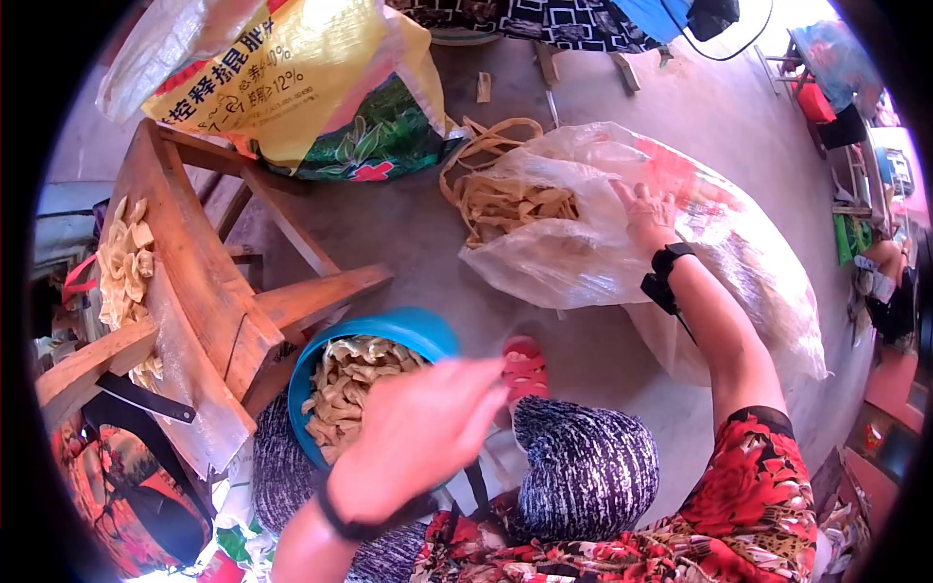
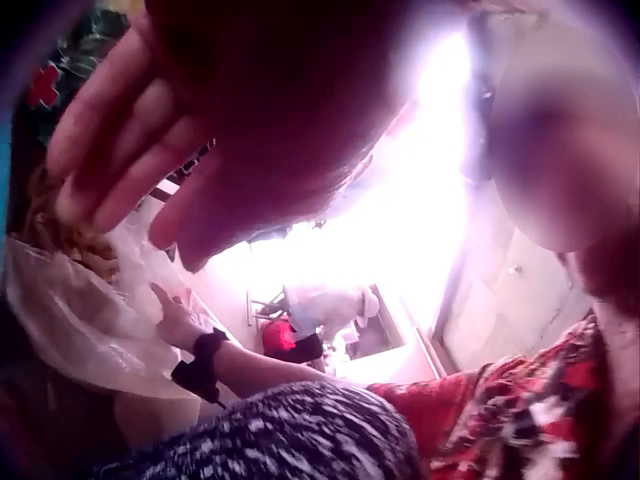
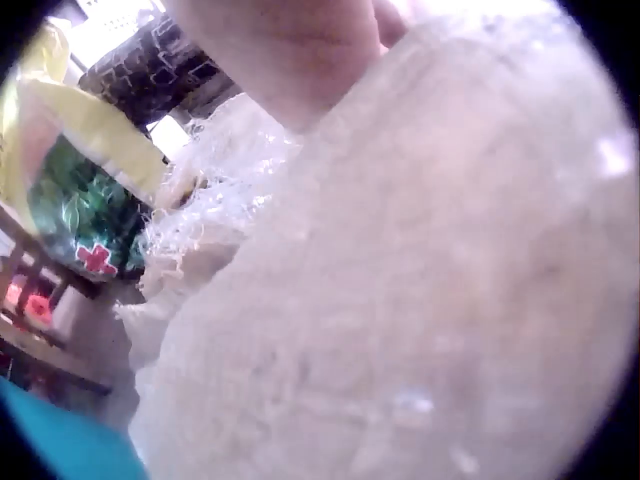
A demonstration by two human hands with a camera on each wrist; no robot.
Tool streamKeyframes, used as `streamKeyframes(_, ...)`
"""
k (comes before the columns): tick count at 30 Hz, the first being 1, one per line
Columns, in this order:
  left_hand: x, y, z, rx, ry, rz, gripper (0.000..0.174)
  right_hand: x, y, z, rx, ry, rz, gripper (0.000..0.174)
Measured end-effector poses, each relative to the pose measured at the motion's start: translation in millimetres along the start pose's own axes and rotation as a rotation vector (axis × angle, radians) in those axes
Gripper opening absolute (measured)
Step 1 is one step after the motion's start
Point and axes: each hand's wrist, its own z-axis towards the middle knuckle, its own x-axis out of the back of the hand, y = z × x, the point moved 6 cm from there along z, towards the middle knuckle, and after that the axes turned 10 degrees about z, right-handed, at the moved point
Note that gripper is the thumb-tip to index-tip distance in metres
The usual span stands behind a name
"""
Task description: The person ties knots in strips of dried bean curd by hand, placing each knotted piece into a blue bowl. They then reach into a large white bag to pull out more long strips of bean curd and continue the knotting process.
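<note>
sack (image 1: pixel 743 257) ahead-right of bucket (image 1: pixel 428 332), translucent woven plastic, crinkled, limp, likely slippery, take by mouth rim | bucket round, smooth | left hand (image 1: pixel 418 428) empty, fingers extended, above bucket | right hand (image 1: pixel 646 212) fingers apart, on sack | strips (image 1: pixel 520 206) in both, wrinkled, likely light, brittle

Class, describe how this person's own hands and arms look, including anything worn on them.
The left hand is bare, with a dark band round the wrist. The right hand, also bare, has a black strap with a boxy black device and thin dark cable. The right sleeve is short, with red flowers and spotted print.
</note>
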Motion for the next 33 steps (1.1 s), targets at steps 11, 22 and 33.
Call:
streamKeyframes(11,-223.8,-0.5,198.5,-0.058,-0.07,0.301,0.038,128.0,-1.2,-69.2,0.349,0.287,0.348,0.066)
streamKeyframes(22,-171.6,86.8,145.1,-0.323,-0.203,-0.416,0.02,163.2,-81.0,-83.7,0.772,0.545,0.54,0.026)
streamKeyframes(33,-183.6,69.8,133.0,-0.273,-0.202,-0.561,0.044,83.9,-11.2,-21.8,-0.064,0.055,0.14,0.021)
